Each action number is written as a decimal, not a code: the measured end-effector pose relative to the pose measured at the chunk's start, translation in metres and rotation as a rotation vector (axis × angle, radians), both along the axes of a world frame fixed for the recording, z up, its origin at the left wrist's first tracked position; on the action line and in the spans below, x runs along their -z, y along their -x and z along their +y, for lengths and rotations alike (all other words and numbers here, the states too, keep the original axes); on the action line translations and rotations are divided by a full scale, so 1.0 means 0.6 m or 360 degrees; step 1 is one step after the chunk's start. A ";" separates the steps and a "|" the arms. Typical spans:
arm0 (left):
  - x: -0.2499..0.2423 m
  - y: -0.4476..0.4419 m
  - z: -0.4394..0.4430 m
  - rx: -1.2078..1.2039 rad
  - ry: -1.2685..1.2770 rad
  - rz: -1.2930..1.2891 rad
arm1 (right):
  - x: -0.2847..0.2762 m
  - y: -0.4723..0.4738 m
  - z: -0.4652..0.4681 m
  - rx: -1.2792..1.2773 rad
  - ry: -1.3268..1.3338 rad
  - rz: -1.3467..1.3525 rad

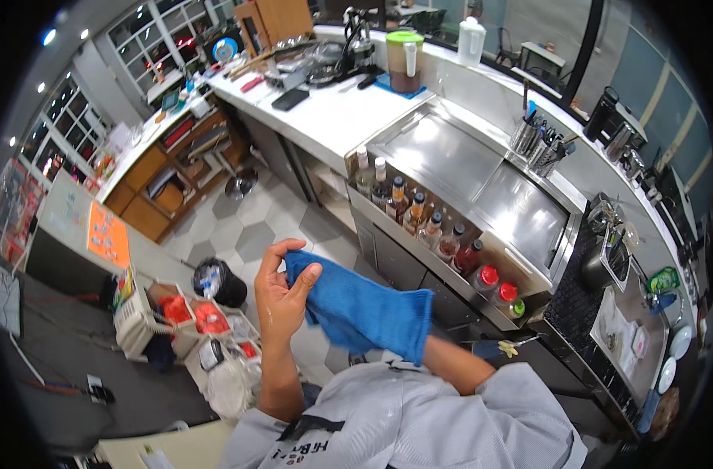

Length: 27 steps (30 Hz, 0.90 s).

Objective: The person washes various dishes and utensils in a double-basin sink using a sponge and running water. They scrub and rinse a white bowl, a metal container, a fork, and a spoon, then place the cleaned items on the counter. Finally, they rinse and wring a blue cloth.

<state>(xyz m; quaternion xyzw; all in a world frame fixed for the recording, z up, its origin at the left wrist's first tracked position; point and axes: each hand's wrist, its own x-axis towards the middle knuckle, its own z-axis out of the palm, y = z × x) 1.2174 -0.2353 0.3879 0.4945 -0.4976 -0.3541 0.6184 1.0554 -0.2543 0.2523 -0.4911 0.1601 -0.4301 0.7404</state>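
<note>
A blue cloth [365,302] is stretched out in front of my chest. My left hand [281,288] pinches its upper left corner between thumb and fingers. Water drops glisten on the left wrist. From the right, my right forearm [455,364] runs in behind the cloth's lower right end. The fabric covers my right hand, so its fingers are hidden. Just beyond the cloth, several bottles [416,214] stand in a steel speed rail [403,237] along the counter front.
A stainless steel worktop [450,152] adjoins a white counter [327,120] with a lidded pitcher [404,61] and a phone [290,99]. At right is a sink [655,346]. A black waste bin [233,287] and plastic baskets [135,322] stand to the left.
</note>
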 end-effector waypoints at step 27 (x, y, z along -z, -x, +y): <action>0.237 0.143 0.069 0.2000 -0.1083 0.1680 | -0.147 0.175 0.219 0.1219 0.1482 0.2495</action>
